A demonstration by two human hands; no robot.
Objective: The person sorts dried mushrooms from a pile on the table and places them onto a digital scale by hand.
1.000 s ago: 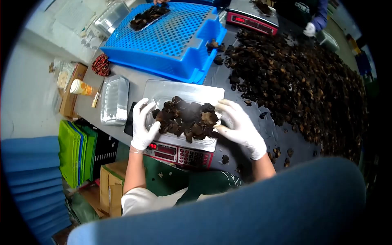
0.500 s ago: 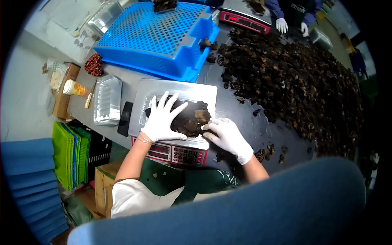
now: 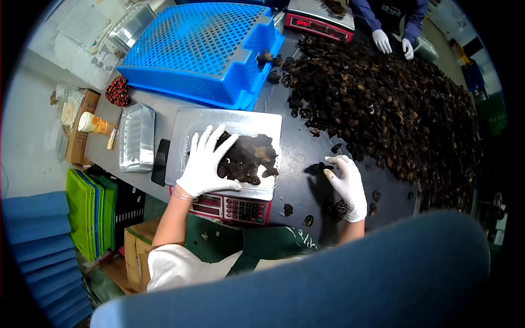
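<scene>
Left grip (image 3: 206, 165): spread over dark pieces (image 3: 249, 157) on the scale (image 3: 247, 210), nearer | right grip (image 3: 349, 188): fingers parted, nothing visibly held, above desk (image 3: 291, 175) | pieces lie left of right grip, long axis running left-right

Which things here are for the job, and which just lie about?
Likely in the job: left hand; right hand; near scale; dark pieces thereon; large heap; clear container.

Probably just lying about: lidded cup; red-black bundle; flat black object.
</scene>
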